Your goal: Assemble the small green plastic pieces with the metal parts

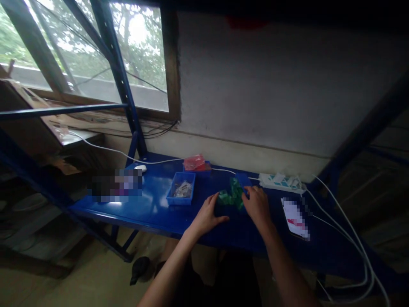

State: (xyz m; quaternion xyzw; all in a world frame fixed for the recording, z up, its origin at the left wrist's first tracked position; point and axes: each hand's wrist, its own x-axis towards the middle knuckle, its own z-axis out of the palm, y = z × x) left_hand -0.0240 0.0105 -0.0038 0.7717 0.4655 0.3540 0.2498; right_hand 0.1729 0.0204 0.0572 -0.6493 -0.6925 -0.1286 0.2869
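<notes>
plastic point(235, 192), blurred green, lies between a spread left hand point(207, 215) and a right hand point(258, 204) whose hold i cannot tell.

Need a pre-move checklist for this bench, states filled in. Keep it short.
1. Left hand at the left edge of the green plastic, thumb spread: ok.
2. Right hand at the plastic's right side: ok.
3. Firm grip on the plastic: cannot tell, fingertip contact is too unclear.
4. Blue bin upright, apart from both hands, clear packets inside: ok.
5. Phone apart from the right hand: ok.
6. Power strip switched on: cannot tell, too small.
</notes>
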